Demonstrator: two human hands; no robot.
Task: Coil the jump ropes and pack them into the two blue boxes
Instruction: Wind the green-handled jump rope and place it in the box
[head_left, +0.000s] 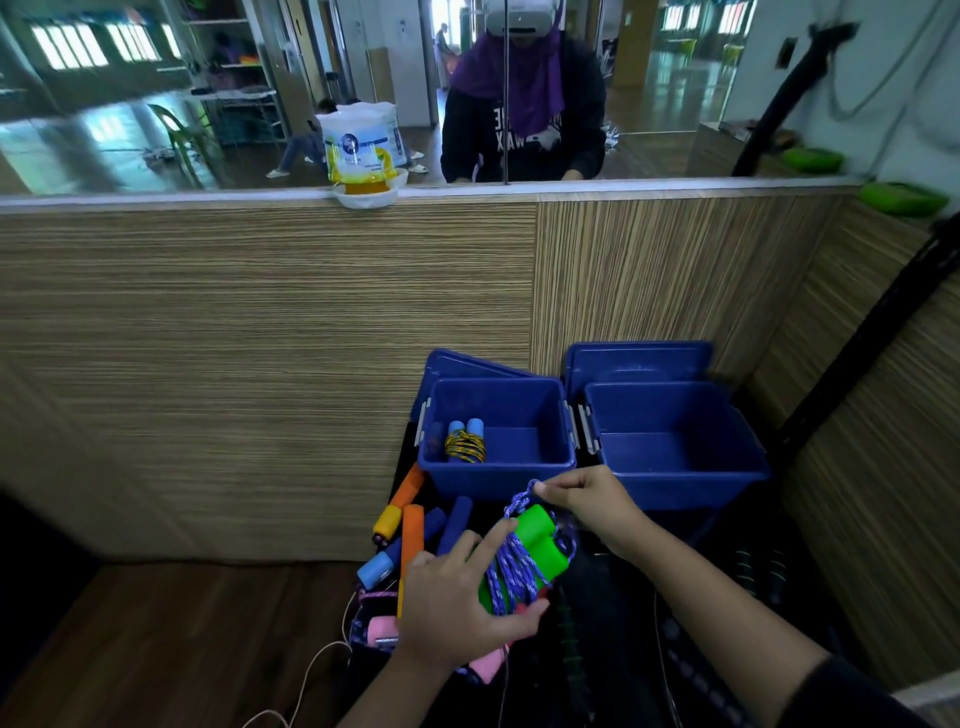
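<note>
Our right hand's fingertips (543, 488) pinch the purple cord's loose end just in front of the left blue box (498, 441); our left hand (457, 597) clamps the green-handled rope (530, 556) — we should keep tension, tuck the end snugly.

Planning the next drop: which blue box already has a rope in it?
The left blue box, holding a coiled rope with light-blue handles. The right blue box is empty.
</note>
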